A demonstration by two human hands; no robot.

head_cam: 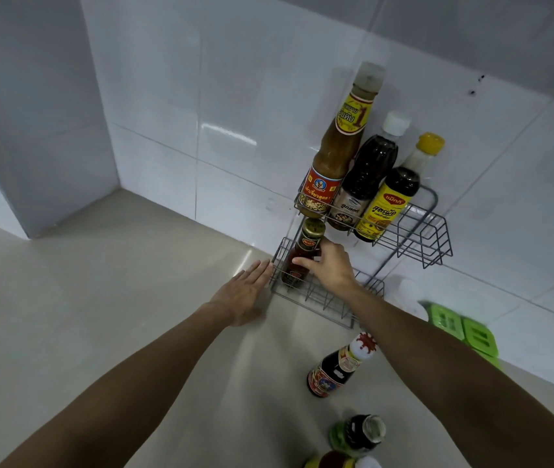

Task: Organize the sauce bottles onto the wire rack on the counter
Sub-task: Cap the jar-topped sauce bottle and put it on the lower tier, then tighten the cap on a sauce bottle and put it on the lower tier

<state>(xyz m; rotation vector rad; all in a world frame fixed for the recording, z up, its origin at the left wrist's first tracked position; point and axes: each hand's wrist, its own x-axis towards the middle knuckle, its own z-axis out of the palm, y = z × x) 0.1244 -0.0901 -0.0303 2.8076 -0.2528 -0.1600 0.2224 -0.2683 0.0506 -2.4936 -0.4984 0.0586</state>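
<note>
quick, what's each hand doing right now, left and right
Left hand: open, fingers straight, touching the wire rack's lower left end.
Right hand: gripping the small red sauce bottle on the lower shelf.

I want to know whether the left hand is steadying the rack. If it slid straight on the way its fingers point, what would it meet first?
The left hand lies flat, fingers pointing at the wire rack. It would meet the lower tier's left end wires first; the fingertips look at or touching them already, though depth is unclear.

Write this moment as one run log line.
right hand grips small bottle | lower shelf | left hand steadies rack
</note>
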